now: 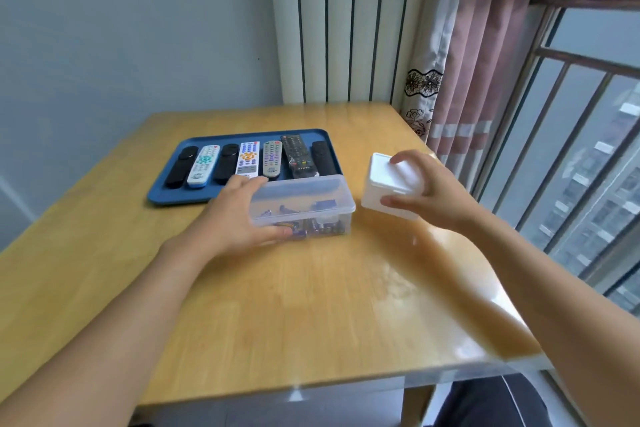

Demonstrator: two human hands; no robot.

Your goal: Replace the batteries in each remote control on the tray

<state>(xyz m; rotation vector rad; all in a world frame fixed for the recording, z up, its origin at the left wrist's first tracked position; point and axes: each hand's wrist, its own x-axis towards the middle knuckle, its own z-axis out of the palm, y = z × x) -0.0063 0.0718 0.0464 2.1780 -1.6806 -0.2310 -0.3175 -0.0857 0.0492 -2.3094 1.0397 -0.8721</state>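
A blue tray (162, 196) on the wooden table holds several remote controls (247, 159) side by side: black, white and grey ones. In front of it stands a clear plastic box (311, 199) with batteries (311, 227) in its bottom. My left hand (239, 215) grips the box's left end, thumb on the near side. My right hand (424, 191) holds a white lidded box (384, 184), tilted, just right of the clear box, fingers curled around its right side.
The table (277, 305) has its right edge near a window with metal bars (571, 149). A pink curtain (467, 80) hangs at the back right, and a white radiator-like panel (339, 28) stands behind the table.
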